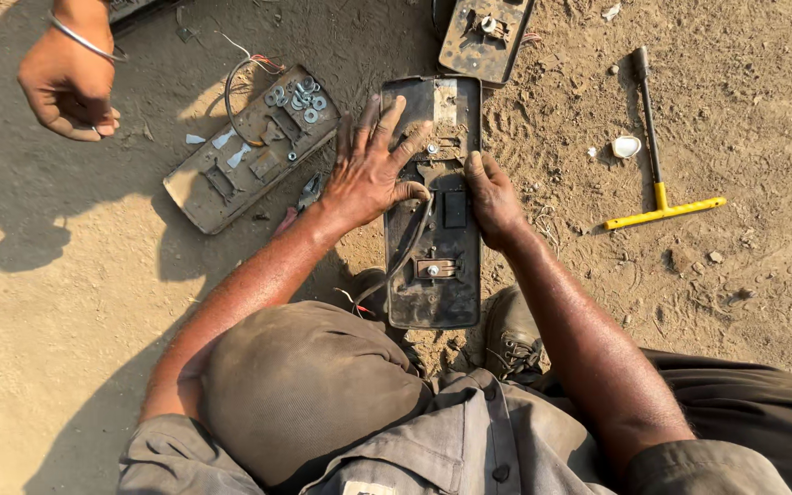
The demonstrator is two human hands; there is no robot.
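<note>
My left hand (373, 170) lies flat with fingers (387, 124) spread over the upper half of a long dark metal housing (434, 284) on the sandy ground (66, 302). My right hand (495, 200) presses its right edge, fingers (477, 170) just beside a black block (455, 209). Left of my fingers lies a second housing (249, 151) holding washers (300, 94). Well right of them lies a yellow-handled T-wrench (657, 188). Another person's hand (66, 82) hangs far left.

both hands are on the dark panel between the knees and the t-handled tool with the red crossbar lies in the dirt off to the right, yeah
Not quite: the crossbar of the T-handled tool is yellow, not red, as the head view shows. The rest holds: the left hand lies spread on the dark panel between the knees, the right hand presses its right edge, and the tool lies in the dirt to the right.
</note>
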